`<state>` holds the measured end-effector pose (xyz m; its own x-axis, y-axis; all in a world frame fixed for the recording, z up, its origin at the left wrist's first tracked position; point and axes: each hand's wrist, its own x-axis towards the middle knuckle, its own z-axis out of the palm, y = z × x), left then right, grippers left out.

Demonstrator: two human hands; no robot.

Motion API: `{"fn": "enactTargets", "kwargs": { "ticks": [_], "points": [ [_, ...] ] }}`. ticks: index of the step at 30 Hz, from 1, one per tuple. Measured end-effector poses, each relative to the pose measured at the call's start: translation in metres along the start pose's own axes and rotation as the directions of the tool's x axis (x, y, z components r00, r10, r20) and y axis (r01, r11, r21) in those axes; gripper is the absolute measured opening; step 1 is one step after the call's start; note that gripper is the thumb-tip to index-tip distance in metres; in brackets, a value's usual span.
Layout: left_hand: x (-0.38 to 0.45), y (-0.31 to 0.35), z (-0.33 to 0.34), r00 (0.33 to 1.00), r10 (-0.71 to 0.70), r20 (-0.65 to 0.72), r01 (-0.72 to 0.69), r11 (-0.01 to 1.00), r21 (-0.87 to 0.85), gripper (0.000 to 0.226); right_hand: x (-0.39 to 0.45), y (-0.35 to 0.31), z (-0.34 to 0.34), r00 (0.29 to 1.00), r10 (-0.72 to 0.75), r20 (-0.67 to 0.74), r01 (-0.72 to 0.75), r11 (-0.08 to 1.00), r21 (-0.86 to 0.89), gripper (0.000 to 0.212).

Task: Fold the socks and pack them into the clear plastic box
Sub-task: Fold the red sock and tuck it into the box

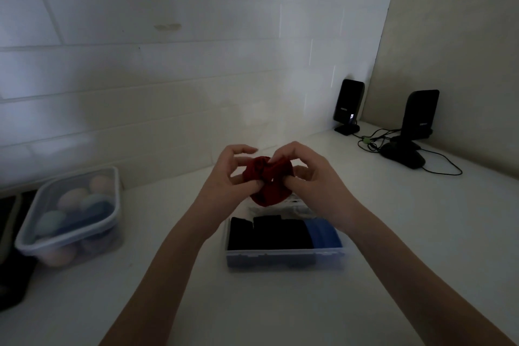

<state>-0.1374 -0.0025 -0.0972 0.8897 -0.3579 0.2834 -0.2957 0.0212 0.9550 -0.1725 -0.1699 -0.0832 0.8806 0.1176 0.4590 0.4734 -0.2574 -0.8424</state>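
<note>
Both the left hand and the right hand pinch a bunched dark red fabric sock between them, just above the clear rectangular plastic box holding folded black and blue socks.

Red sock bundle, bunched, held above the far end of the clear plastic box, pinched by the left hand and right hand from either side. Box on white worktop, containing folded black socks with a blue sock at their right. Lidded clear container of pastel rounded items at left; two black speakers with cables at far right corner, against the tiled wall.
</note>
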Motion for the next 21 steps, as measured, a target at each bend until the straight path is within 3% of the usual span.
{"fn": "enactTargets", "kwargs": {
  "ticks": [5,9,15,21],
  "points": [
    [-0.022,0.006,-0.014,0.993,0.073,0.090,-0.089,0.979,0.184,0.041,-0.010,0.001,0.007,0.992,0.076,0.097,-0.067,0.993,-0.095,0.052],
    [-0.028,0.010,-0.024,0.986,-0.012,0.168,-0.062,0.901,0.430,0.043,-0.015,0.002,0.015,0.974,0.184,0.134,-0.116,0.907,-0.405,0.049],
    [-0.031,0.021,-0.025,0.961,-0.094,0.260,-0.138,0.650,0.747,0.044,-0.019,-0.008,0.023,0.930,0.235,0.282,-0.014,0.791,-0.612,0.047],
    [-0.029,0.023,-0.018,0.919,-0.203,0.338,-0.222,0.442,0.869,0.035,-0.020,-0.004,0.030,0.882,0.327,0.340,0.008,0.710,-0.704,0.041]
  ]
}}
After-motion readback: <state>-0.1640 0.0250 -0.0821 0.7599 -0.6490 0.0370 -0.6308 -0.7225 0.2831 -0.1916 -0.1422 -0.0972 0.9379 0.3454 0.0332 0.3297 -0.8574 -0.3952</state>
